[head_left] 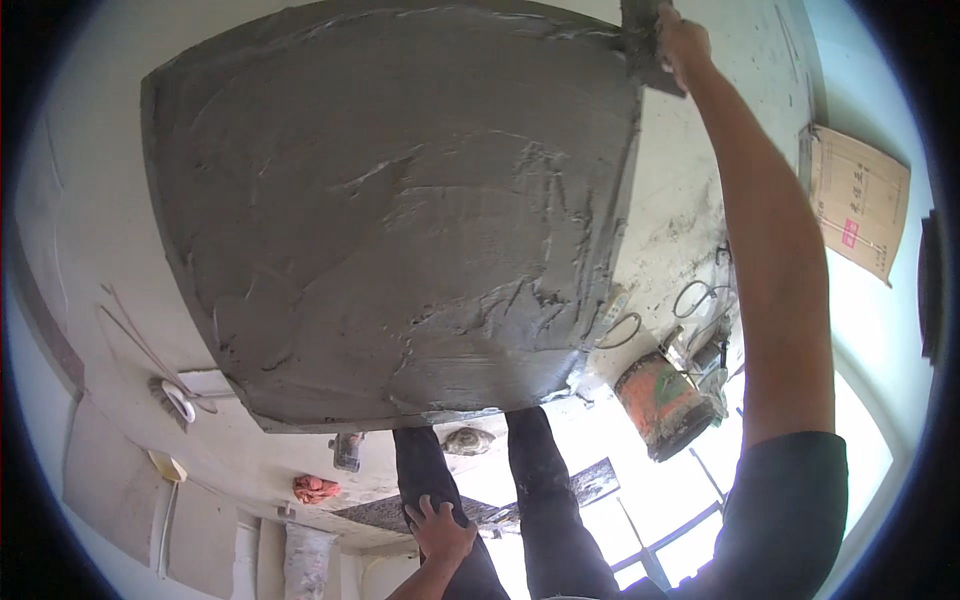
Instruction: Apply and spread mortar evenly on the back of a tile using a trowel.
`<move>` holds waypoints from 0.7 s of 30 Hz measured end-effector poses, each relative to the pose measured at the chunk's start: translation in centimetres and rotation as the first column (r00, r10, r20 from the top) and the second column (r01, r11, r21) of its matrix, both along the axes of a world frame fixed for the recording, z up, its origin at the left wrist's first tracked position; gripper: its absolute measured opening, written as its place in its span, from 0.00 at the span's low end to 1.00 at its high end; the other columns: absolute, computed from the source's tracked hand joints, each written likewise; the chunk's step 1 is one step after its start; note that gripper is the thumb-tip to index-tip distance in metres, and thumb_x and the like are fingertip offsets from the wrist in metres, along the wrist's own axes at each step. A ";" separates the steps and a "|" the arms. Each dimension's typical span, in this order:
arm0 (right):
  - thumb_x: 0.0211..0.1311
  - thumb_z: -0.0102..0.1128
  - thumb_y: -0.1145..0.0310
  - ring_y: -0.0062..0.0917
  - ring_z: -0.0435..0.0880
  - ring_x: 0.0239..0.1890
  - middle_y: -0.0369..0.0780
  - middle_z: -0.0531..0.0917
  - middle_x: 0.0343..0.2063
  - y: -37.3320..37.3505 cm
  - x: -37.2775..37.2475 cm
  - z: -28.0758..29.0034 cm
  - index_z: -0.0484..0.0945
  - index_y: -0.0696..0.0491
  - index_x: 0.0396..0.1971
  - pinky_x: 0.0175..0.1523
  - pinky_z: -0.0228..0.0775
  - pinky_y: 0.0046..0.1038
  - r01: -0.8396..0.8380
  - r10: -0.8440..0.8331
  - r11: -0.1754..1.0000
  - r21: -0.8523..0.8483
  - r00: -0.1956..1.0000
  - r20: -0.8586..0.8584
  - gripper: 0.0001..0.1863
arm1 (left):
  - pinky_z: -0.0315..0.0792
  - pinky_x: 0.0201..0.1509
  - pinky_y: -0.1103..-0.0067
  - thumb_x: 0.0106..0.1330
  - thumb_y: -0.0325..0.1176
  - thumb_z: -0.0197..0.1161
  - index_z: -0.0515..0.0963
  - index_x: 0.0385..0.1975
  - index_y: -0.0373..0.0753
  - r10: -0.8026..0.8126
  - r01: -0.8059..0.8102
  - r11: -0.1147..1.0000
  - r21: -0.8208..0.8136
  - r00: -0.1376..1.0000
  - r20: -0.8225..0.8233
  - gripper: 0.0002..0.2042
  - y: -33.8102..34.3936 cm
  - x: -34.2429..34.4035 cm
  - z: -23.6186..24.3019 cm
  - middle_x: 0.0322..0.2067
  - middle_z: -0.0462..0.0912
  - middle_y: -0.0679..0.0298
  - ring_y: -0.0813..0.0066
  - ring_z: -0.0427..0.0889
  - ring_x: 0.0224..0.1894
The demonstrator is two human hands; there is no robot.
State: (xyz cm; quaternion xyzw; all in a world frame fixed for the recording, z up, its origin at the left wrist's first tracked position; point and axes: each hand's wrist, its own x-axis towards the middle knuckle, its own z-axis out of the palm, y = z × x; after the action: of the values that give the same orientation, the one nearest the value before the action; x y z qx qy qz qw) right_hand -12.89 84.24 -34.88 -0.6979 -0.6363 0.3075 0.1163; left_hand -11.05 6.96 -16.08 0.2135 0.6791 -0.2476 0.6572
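Observation:
A broad slab coated with wet grey mortar fills the middle of the head view, with ridges and smears across its face. At its far right corner, my right hand grips a plastering trowel. The trowel's dark, mortar-covered blade lies over the slab's right edge, and my right arm is stretched far out. My left hand rests on my left leg with its fingers spread, holding nothing. Both legs, in dark trousers, stand at the slab's near edge.
An orange mortar-stained bucket with tools by it stands right of the slab. Farther right is a cardboard box. A red cloth, a dark speckled strip and a round grey lump lie nearer; a corded white object is left.

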 end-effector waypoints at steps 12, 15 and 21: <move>0.66 0.54 0.42 0.22 0.71 0.17 0.35 0.73 0.16 3.0 5.7 -1.4 0.76 0.58 0.28 0.18 0.59 0.30 -0.129 0.169 0.977 -0.168 0.952 0.255 0.29 | 0.60 0.71 0.51 0.47 0.54 0.76 0.77 0.54 0.44 -0.060 0.060 0.997 0.038 0.998 0.000 0.34 0.6 2.2 -0.9 0.68 0.56 0.52 0.33 0.50 0.71; 0.73 0.54 0.52 0.39 0.82 0.43 0.50 0.80 0.50 -1.9 2.1 0.5 0.69 0.59 0.64 0.46 0.76 0.42 0.160 -0.155 0.975 -0.153 0.987 0.047 0.30 | 0.59 0.71 0.50 0.47 0.54 0.76 0.78 0.54 0.44 -0.086 0.085 0.996 -0.013 0.995 -0.058 0.34 -0.1 0.5 0.0 0.67 0.56 0.52 0.33 0.51 0.71; 0.62 0.67 0.52 0.24 0.79 0.27 0.39 0.82 0.29 -11.1 7.6 -1.0 0.82 0.60 0.38 0.33 0.71 0.31 0.098 -0.180 0.966 -0.241 0.919 -0.350 0.22 | 0.61 0.69 0.49 0.51 0.55 0.72 0.76 0.57 0.46 -0.113 0.112 0.993 -0.032 0.992 -0.046 0.33 -0.2 0.0 0.1 0.68 0.57 0.53 0.33 0.51 0.72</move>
State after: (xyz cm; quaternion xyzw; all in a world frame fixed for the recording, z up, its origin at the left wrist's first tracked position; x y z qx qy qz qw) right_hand -5.24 73.11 -35.91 -0.6799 -0.5140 0.4920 0.1778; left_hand -11.07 6.76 -15.95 0.2358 0.6779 -0.2994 0.6287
